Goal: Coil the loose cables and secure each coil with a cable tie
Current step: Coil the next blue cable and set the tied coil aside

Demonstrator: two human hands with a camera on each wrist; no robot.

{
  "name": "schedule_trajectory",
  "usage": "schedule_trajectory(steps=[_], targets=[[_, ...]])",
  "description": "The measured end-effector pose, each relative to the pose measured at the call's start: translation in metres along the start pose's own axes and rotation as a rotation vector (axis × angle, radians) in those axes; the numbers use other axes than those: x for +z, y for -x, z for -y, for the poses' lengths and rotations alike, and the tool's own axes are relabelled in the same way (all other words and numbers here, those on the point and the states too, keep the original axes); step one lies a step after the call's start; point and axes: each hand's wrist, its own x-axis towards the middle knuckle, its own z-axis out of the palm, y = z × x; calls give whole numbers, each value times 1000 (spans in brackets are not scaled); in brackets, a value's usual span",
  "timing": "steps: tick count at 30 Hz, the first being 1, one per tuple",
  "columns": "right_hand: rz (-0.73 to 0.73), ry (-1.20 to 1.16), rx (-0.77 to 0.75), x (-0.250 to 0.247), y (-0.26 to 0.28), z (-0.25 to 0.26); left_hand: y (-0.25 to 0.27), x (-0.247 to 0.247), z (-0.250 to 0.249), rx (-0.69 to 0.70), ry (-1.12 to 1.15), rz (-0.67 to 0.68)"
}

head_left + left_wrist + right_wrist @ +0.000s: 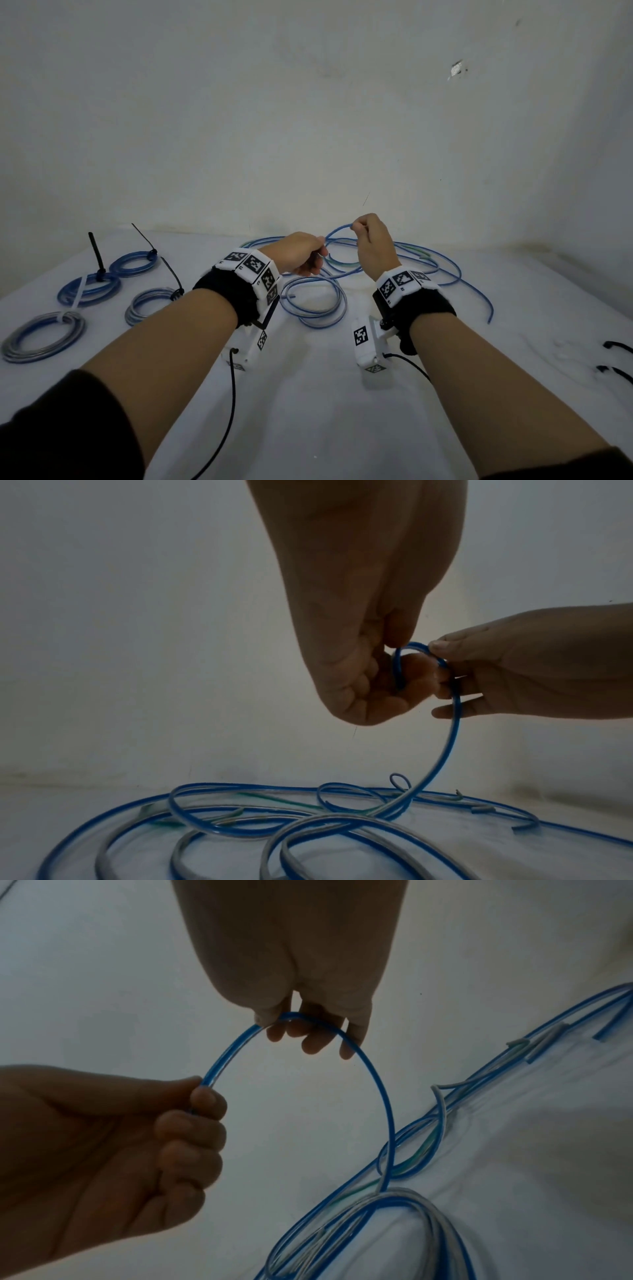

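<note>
A loose blue cable (pixel 337 229) arcs between my two hands above the white table (pixel 325 404). My left hand (pixel 318 251) grips one part of it in curled fingers. My right hand (pixel 356 228) pinches the top of the arc a little higher and to the right. In the left wrist view the left hand (pixel 387 674) holds a small loop of the cable (pixel 452 723), which drops to the pile below. In the right wrist view the right hand (pixel 277 1023) pinches the cable (pixel 373 1074) between thumb and fingers. An untied coil (pixel 315 305) lies under the hands.
Several tied coils (pixel 89 289) lie on the left of the table, some with black ties, some with white. A tangle of loose blue, grey and green cables (pixel 428 263) spreads at the back right. Two black cable ties (pixel 616 346) lie near the right edge. A wall stands behind.
</note>
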Motion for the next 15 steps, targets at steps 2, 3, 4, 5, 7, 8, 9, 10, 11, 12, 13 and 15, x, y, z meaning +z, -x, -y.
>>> schedule_trajectory(steps=[2,3,4,5,7,8,9,10,11,12,13,15], targets=[[6,4,8,2,0,-3,0,-2,0,41,95,4],[13,7,13,3,0,-6,1,-3,0,60,144,8],[20,12,13,3,1,-7,0,-4,-1,71,191,17],[28,11,10,4,2,-8,0,-4,-1,73,237,27],[40,-27,24,5,5,-6,-1,-3,-1,68,322,36],[49,-53,45,5,7,-4,-1,-3,-2,72,355,36],[63,-70,73,5,9,-4,-1,-2,-3,85,381,38],[86,-65,106,4,11,-4,-1,-1,-4,104,402,40],[108,-47,137,3,13,-5,0,-1,-5,122,417,39],[121,-25,160,2,15,-6,0,-1,-7,130,430,37],[116,-16,172,1,16,-8,0,0,-8,126,437,42],[64,-48,173,0,16,-10,1,1,-10,94,429,88]])
